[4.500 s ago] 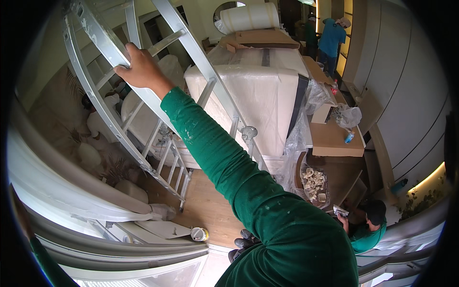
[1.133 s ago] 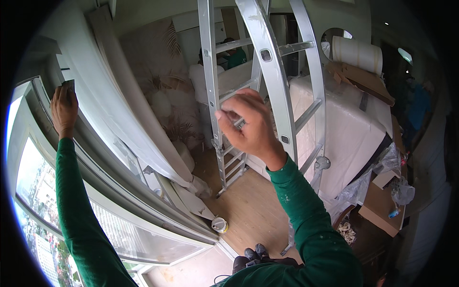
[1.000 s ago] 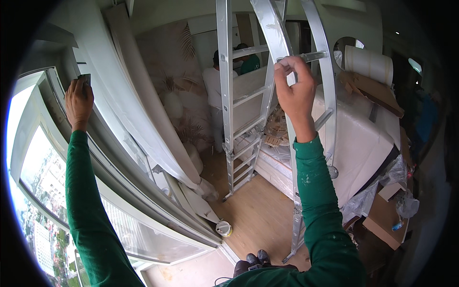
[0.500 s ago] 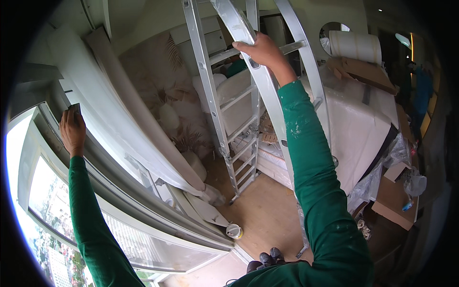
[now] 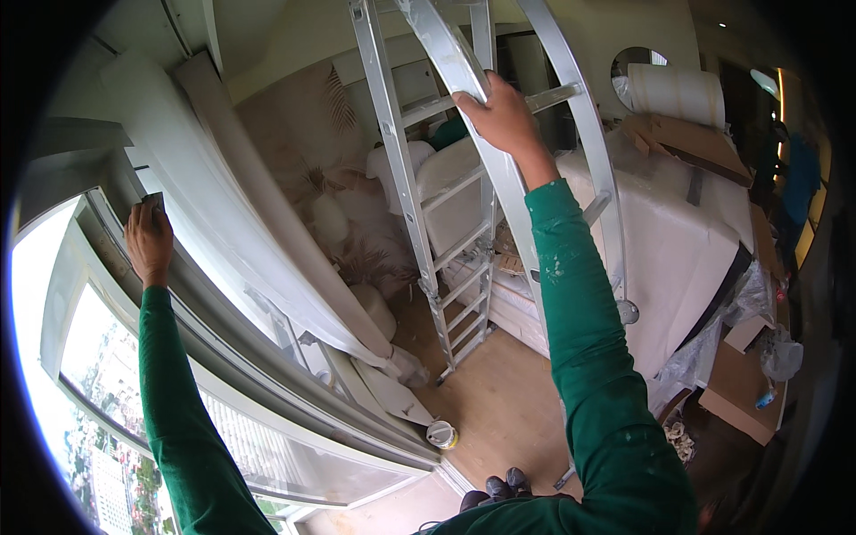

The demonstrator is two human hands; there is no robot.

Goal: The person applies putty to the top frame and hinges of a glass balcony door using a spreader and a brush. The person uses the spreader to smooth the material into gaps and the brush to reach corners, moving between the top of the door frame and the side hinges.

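My left hand [image 5: 150, 242] is raised against the top of the window frame [image 5: 207, 328]. Its bent fingers press a small dark flat piece [image 5: 155, 200] to the frame's edge; the exact kind is too small to make out. With my right hand [image 5: 505, 120] I grip the near side rail of an aluminium stepladder [image 5: 443, 55], thumb on one side and fingers wrapped over the other. The ladder stands spread on the floor in front of me, its rungs running down to the left of my right arm. Both green sleeves carry pale specks or are partly in shade.
White curtains [image 5: 241, 232] hang beside the window. A small white tub [image 5: 441, 434] sits on the wooden floor [image 5: 499, 392] by the sill. Plastic-covered furniture [image 5: 664, 259] fills the right, with a roll [image 5: 675, 94] and cardboard [image 5: 740, 388] around it. A person in blue [image 5: 800, 178] is at far right.
The whole view has shifted slightly, moving the room right and down. My right hand now covers a slot in the ladder rail that showed before. My left hand stays at the frame top.
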